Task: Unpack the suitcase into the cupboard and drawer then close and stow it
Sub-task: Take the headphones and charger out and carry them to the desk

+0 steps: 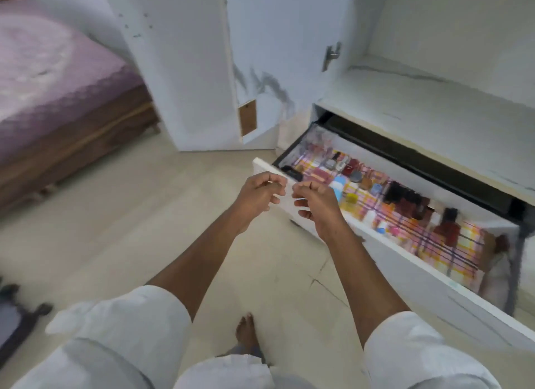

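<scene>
The white drawer (411, 275) at the foot of the cupboard (434, 104) stands pulled out. It holds several small bottles and jars (356, 177) on a checked cloth. My left hand (260, 194) and my right hand (315, 206) hover close together over the drawer's left front corner. Their fingers are loosely curled and hold nothing. A dark corner of the suitcase (17, 319), with wheels, shows at the lower left edge; the remainder is out of view.
The cupboard door (179, 70) hangs open to the left of the drawer. A bed with a pink cover (52, 78) stands at the left on a wooden base. Pale floor tiles lie between them, and my bare foot (246, 330) is below my arms.
</scene>
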